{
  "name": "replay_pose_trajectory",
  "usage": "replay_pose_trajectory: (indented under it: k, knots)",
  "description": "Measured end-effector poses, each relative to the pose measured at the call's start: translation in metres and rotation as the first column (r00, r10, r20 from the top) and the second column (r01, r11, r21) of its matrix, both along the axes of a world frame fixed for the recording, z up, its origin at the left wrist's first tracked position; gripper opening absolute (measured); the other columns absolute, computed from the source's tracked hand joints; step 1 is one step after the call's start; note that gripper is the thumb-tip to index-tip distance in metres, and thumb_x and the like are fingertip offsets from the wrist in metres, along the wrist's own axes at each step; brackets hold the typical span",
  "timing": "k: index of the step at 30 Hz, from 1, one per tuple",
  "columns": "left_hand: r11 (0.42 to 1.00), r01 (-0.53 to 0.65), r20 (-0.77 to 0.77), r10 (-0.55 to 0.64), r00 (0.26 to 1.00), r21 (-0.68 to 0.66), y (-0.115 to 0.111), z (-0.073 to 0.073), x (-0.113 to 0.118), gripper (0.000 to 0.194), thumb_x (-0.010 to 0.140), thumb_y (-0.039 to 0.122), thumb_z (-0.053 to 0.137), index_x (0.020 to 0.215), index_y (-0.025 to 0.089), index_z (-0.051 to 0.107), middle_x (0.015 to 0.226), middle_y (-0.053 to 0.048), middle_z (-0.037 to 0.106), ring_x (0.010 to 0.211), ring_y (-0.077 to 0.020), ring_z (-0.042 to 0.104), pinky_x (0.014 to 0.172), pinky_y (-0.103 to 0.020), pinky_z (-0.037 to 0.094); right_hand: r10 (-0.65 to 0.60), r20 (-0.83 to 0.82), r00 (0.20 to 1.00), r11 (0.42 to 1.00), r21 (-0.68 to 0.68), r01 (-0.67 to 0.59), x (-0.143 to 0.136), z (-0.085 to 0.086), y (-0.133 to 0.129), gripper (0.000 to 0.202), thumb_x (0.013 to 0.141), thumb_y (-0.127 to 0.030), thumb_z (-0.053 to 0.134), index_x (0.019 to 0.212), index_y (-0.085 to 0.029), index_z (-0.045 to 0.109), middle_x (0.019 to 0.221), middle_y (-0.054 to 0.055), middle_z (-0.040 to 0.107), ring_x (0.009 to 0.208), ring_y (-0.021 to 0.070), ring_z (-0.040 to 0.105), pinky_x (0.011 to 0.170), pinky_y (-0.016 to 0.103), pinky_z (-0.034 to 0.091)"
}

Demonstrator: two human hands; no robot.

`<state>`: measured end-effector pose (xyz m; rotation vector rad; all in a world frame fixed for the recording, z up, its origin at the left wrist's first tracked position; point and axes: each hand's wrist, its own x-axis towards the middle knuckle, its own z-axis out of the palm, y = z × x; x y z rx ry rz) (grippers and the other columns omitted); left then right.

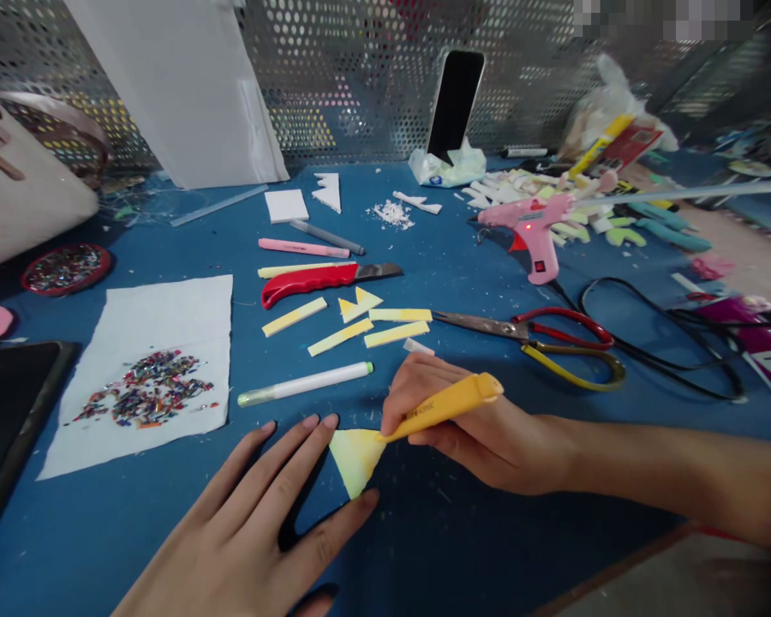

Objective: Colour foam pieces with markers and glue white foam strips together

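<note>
My right hand is closed around a yellow marker, its tip on the right corner of a small triangular piece. That piece is pale green-yellow, deeper yellow near the tip, and lies flat on the blue table. My left hand rests with fingers spread; its index finger and thumb touch the triangle's edges. Just beyond the hands are a white marker with green ends, several yellow-coloured strips and a yellow zigzag piece.
Red-and-yellow-handled scissors and a red-handled knife lie beyond. A pink glue gun with its cable stands at right. Colourful bits lie on white paper at left, beside a dark tablet. A phone stands behind.
</note>
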<state>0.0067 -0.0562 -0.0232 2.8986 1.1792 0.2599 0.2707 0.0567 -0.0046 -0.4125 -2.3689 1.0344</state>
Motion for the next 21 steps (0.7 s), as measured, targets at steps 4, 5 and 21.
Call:
replay_pose_trajectory:
  k: [4,5,21]
  knots:
    - [1.0,0.012,0.002,-0.012,1.0,-0.016,0.0006,0.0004,0.0,0.052,0.1,0.034,0.043,0.152,0.037,0.041,0.162,-0.011,0.033,0.155,-0.0308,0.019,0.122,-0.051,0.014,-0.018,-0.017,1.0,1.0,-0.015,0.017,0.0005,-0.0023,0.0001,0.017,0.108,-0.025,0.042,0.106,-0.017,0.057,0.096,0.007,0.064,0.093,0.0164,0.056,0.093,0.035,0.045]
    - [1.0,0.014,0.006,-0.014,1.0,-0.017,0.0007,0.0004,-0.0002,0.052,0.1,0.034,0.043,0.152,0.037,0.042,0.161,-0.011,0.033,0.155,-0.0308,0.018,0.122,-0.051,0.013,-0.02,-0.014,1.0,1.0,-0.018,0.02,0.0006,-0.0031,0.0001,0.018,0.108,-0.025,0.041,0.106,-0.017,0.057,0.097,0.007,0.065,0.093,0.0165,0.056,0.093,0.035,0.045]
    - [1.0,0.005,0.005,-0.005,1.0,-0.01,-0.0002,-0.0006,-0.0006,0.052,0.099,0.038,0.045,0.151,0.038,0.043,0.162,-0.009,0.033,0.154,-0.0301,0.021,0.122,-0.051,0.015,-0.013,-0.016,1.0,1.0,0.005,0.014,0.002,-0.0025,-0.0003,0.012,0.103,-0.019,0.046,0.102,-0.017,0.057,0.095,0.008,0.065,0.084,0.0172,0.055,0.085,0.035,0.044]
